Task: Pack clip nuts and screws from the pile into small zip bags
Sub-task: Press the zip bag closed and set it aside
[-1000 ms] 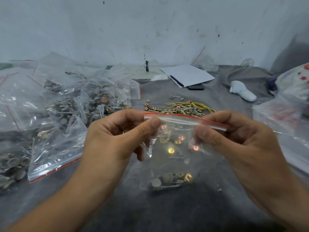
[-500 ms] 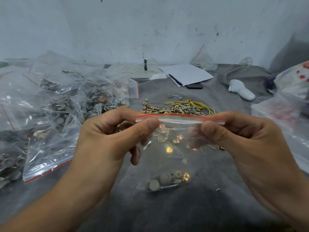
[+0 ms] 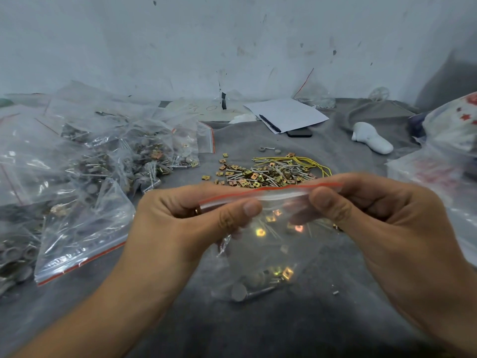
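Observation:
A small clear zip bag (image 3: 268,254) with a red-striped seal hangs between my hands over the grey cloth. Gold clip nuts and grey-headed screws lie in its bottom. My left hand (image 3: 185,226) pinches the seal's left end between thumb and fingers. My right hand (image 3: 382,220) pinches the right end the same way. Behind the bag, the loose pile of clip nuts and screws (image 3: 263,173) is spread on the cloth, with yellow wire (image 3: 307,161) lying through it.
Several filled zip bags (image 3: 85,177) are heaped on the left. A white sheet with a pen (image 3: 286,116), a dark phone (image 3: 299,133) and a white object (image 3: 371,138) lie at the back. Plastic bags (image 3: 444,161) sit at the right edge. A wall stands behind.
The bag's seal has tilted, with its left end lower and its right end higher. Both hands stay pinched on it and have shifted slightly along the strip.

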Motion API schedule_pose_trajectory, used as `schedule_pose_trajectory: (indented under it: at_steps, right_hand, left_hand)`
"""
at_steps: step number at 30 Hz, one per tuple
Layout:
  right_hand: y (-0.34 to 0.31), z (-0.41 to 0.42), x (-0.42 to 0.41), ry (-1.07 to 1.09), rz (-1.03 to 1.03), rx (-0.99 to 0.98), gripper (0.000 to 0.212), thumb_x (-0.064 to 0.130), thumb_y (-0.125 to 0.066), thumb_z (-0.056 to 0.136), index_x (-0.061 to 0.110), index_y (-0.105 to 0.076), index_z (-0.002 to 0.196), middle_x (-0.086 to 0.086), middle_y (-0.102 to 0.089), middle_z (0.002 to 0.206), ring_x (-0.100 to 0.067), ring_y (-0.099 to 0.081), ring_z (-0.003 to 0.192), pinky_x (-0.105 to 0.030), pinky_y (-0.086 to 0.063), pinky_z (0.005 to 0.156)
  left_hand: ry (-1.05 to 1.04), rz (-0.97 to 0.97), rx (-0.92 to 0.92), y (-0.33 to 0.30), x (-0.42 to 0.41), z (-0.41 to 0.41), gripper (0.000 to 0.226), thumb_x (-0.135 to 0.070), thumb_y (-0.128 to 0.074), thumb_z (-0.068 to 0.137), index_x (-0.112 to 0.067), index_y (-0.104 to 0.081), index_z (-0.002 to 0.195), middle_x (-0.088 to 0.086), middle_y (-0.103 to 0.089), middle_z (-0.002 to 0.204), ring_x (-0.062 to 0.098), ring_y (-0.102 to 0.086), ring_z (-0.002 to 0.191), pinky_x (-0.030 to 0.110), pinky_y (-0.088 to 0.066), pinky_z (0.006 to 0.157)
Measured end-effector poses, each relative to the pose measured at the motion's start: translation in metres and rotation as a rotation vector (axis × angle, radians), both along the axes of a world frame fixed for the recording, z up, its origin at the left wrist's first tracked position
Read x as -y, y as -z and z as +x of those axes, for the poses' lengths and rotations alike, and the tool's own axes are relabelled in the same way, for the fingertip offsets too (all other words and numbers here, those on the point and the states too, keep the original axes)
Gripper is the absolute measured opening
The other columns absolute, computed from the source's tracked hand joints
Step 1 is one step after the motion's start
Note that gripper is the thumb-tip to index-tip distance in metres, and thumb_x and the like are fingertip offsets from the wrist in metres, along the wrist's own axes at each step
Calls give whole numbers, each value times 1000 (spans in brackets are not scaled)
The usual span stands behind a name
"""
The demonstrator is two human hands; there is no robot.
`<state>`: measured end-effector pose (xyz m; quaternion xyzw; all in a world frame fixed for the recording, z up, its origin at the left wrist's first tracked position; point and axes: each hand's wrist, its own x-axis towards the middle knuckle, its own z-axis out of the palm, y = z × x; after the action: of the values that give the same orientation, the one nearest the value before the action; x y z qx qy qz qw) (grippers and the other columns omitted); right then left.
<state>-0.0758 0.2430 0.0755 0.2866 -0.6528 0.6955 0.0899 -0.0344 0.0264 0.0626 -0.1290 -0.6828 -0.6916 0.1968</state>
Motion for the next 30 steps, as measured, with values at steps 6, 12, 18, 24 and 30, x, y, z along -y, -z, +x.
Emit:
schedule_pose_trajectory:
  at_steps: [6, 12, 18, 24, 30]
  right_hand:
    - [2, 4, 3, -43, -36, 36, 19, 22, -72, 87, 10, -78, 101, -9, -81, 89, -26, -79, 77, -22, -61, 74]
    - [4, 8, 8, -64, 22, 52, 19, 21, -80, 82, 15, -80, 100, -6, -81, 88, -18, -79, 77, -18, -59, 73]
    - [7, 10, 10, -27, 74, 67, 21, 28, -87, 78, 20, -80, 97, -5, -81, 87, -20, -79, 76, -21, -60, 72]
    - [5, 13, 10, -17, 57, 28, 16, 20, -87, 78, 16, -80, 92, -5, -80, 84, -19, -78, 75, -23, -60, 72]
    - [-1, 15, 5, -21, 89, -7, 15, 22, -87, 78, 17, -82, 91, -1, -81, 87, -20, -80, 82, -28, -63, 78]
  left_hand:
    - [-23, 27, -35, -4, -1, 1, 15, -24, -84, 72, -11, -84, 80, 8, -68, 65, 16, -57, 56, 27, -44, 46]
    - [-16, 21, -39, -4, -6, 3, 13, -24, -85, 73, -14, -84, 82, 8, -67, 61, 15, -58, 53, 23, -44, 45]
    - [-53, -40, -21, -4, -13, 4, 13, -23, -88, 71, -17, -85, 81, 8, -67, 61, 17, -57, 51, 25, -44, 44]
    - [-19, -80, -57, -5, -13, 6, 15, -24, -91, 73, -17, -84, 84, 10, -73, 72, 25, -60, 58, 29, -49, 46]
    - [-31, -107, -122, -8, -12, 10, 13, -25, -86, 74, -16, -83, 83, 10, -72, 73, 24, -58, 56, 26, -46, 48]
